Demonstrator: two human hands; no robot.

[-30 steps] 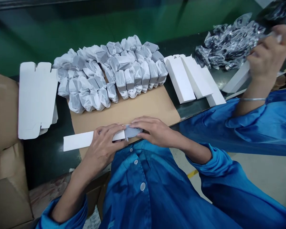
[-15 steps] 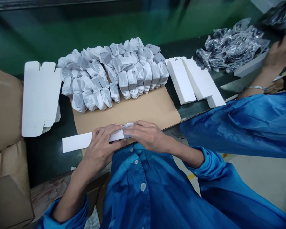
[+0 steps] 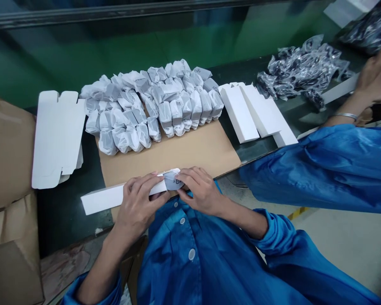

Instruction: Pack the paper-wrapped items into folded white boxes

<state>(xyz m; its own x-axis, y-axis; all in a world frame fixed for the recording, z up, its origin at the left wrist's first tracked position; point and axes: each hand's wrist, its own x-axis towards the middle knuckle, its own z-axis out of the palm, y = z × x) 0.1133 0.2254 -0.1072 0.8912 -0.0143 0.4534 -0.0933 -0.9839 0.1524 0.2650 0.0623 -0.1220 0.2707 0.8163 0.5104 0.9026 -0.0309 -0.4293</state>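
Observation:
My left hand (image 3: pixel 140 199) is wrapped round a long white box (image 3: pixel 102 199) that lies sideways at the front edge of the cardboard sheet (image 3: pixel 190 154). At the box's right end, a grey wrapped packet (image 3: pixel 171 179) with dark print sticks partly out of the opening. The fingers of my right hand (image 3: pixel 200 188) are closed on that packet's outer end. How far the packet reaches inside the box is hidden. Behind my hands, rows of small packets in white wrapping (image 3: pixel 152 103) stand on the cardboard.
Flat white cartons (image 3: pixel 59 140) lie left, beside a large brown box (image 3: pixel 11 169). White boxes (image 3: pixel 241 112) rest to the right. Farther right are clear-bagged dark items (image 3: pixel 305 67) and a co-worker's hand (image 3: pixel 373 76) with a blue sleeve (image 3: pixel 330 165).
More of the grey packet's printed face shows at the box opening. My right fingers have gone from lying over the packet to pinching its end. The view has shifted slightly.

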